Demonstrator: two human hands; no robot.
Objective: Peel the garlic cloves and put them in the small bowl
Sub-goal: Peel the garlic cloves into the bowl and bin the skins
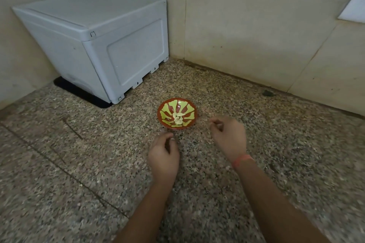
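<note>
Garlic: pale peeled garlic cloves (178, 118) in small red-green patterned bowl (177, 102) beyond fingertips seemed light and slippery; best pinched by sides.
Hands: left hand (164, 154) hung loose, empty; right hand (229, 136) pinched, contents unclear.

Small bowl (190, 109) sits upright on the speckled stone surface (98, 163), with peeled cloves inside.
I see a shallow round bowl, red-brown with yellow-green blotches fanning out from the middle, sitting flat. Pale garlic cloves (178, 118) are heaped at its centre, touching each other. Maybe five or six, but the view is too soft for me to count.
</note>
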